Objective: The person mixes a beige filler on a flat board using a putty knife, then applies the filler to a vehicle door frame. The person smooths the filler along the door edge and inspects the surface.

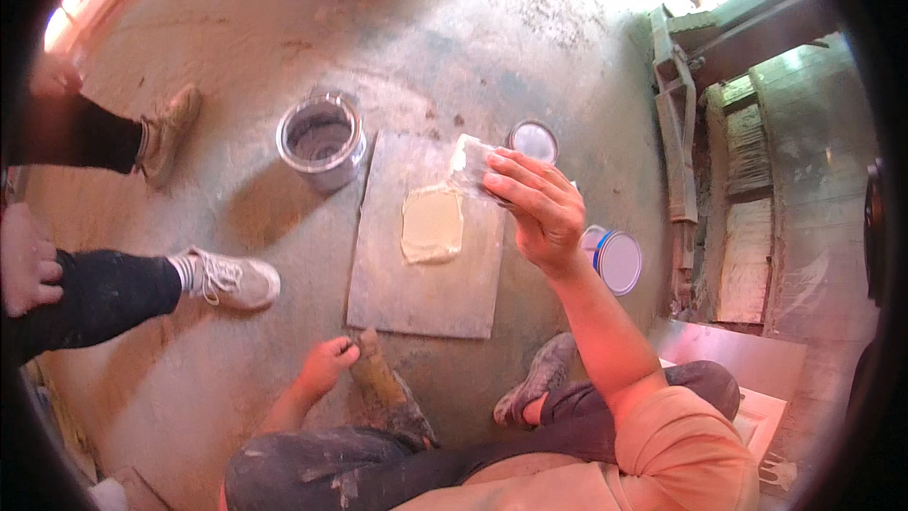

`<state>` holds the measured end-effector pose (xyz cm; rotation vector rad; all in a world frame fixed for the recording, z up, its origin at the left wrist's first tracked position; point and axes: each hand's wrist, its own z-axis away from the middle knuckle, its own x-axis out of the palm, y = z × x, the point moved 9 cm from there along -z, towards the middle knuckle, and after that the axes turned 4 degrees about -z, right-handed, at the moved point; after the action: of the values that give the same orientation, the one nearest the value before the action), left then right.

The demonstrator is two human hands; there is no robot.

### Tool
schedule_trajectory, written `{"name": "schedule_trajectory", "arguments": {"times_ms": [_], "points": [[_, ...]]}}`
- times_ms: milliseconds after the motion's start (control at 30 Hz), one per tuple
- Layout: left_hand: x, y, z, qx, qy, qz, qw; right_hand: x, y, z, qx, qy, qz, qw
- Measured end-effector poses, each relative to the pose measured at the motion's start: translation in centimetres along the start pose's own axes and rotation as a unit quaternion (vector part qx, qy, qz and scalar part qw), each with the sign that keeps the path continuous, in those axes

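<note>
Steadily, it seemed, the right hand (541, 208) pinched a thin, flat spreader (470, 170), thumb and fingers pressed against its faces, with creamy paste clinging thickly to the far corner and edge of the blade. It hung over the upper right corner of a square board (426, 298), just beside a patch of pale yellow paste (432, 225); whether the blade touched either one could not be told. That patch lay near the middle of the board, roughly square, smooth across its face and ragged with soft ridges along its borders. The board itself was flat, stiff and greyish brown, its surface dully smeared. The left hand (327, 364) was curled loosely below the board's near edge, close to a long, scuffed, yellowish-brown object (383, 383) of unclear kind; whether its fingers held anything could not be told. Beyond the board's upper left corner stood an open cylindrical can (331, 173), its rim shiny and its inside grey and streaked. To the right sat a round, pale disc (534, 143) with a darker rim and, nearer, a blue-edged round container (619, 263), both on the dusty, blotched floor (416, 47). At left, another person's laced, off-white shoe (244, 282) rested there too.
</note>
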<state>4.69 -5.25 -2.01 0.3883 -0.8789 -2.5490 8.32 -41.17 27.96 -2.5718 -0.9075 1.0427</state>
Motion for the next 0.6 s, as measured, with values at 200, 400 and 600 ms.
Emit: {"name": "schedule_trajectory", "arguments": {"times_ms": [200,400,600], "points": [[-0.6,1.2,0.0,0.064,0.023,0.11,0.992,-7.1,0.2,-5.1,0.043,0.116,-0.219,0.968],[-11.6,8.3,4.6,0.136,0.178,0.095,0.97,-10.7,4.7,-7.0,0.068,0.269,-0.608,0.744],[-17.7,21.0,14.5,0.211,0.266,0.056,0.939,-8.9,6.8,-9.6,0.142,0.31,-0.814,0.471]]}}
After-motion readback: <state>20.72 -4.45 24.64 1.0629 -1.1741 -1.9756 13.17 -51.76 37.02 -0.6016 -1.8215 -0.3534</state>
